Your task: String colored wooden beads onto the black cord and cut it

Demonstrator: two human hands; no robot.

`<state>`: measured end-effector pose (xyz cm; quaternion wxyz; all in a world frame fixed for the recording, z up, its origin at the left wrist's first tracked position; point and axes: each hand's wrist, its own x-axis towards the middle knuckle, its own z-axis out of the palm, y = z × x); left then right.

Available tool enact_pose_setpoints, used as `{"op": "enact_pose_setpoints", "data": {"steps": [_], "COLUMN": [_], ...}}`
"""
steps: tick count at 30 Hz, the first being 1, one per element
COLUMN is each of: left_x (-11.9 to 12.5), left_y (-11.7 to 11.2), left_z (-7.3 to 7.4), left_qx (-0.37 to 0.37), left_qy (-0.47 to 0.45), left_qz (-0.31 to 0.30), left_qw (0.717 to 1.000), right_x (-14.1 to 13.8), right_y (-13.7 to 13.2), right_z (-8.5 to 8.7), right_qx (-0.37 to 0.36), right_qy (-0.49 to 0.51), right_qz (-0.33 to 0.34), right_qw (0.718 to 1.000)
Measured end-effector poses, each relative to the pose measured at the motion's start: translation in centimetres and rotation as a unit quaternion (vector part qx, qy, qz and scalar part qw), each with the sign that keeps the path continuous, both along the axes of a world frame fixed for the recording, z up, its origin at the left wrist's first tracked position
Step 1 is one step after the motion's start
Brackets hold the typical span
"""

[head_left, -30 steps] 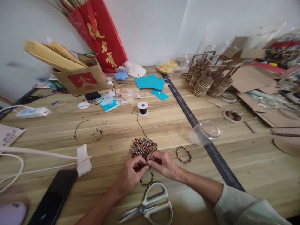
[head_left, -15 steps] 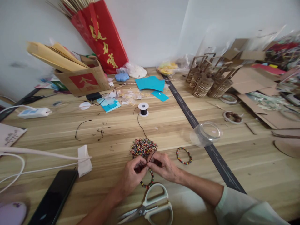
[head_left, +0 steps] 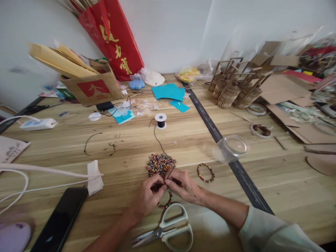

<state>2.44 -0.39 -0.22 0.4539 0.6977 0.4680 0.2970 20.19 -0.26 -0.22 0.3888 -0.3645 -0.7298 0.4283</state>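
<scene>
My left hand (head_left: 151, 190) and my right hand (head_left: 183, 185) meet with fingertips pinched on a thin black cord (head_left: 159, 141). The cord runs back to a white spool (head_left: 161, 121) wound with black. Below my fingers hangs a loop of colourful beads, a bracelet (head_left: 165, 204), partly hidden by my left hand. A pile of mixed small beads (head_left: 160, 163) lies just beyond my fingertips. Right of my right hand rests another beaded bracelet (head_left: 206, 173). White-handled scissors (head_left: 168, 229) lie near me, blades pointing left.
A phone (head_left: 61, 217) and white cables lie on the left. A clear plastic ring (head_left: 235, 146) sits at the right, by a dark strip (head_left: 207, 122). Behind stand a cardboard box (head_left: 91, 87), a red bag (head_left: 115, 42), blue paper (head_left: 168, 92) and several small bamboo baskets (head_left: 228, 92).
The view has shifted very slightly. My hands stay pinched together on the cord at the same place, with no clear movement of the bracelet or beads.
</scene>
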Motion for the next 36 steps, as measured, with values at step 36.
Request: {"op": "enact_pose_setpoints", "data": {"steps": [36], "left_x": [-0.6], "left_y": [0.5], "left_z": [-0.4], "left_qx": [-0.081], "left_qy": [-0.068], "left_qz": [-0.005], "left_qw": [0.994], "right_x": [0.2], "right_y": [-0.7], "right_z": [-1.7], "right_qx": [0.175], "right_qy": [-0.076], "right_qz": [-0.020], "right_qw": [0.981]}}
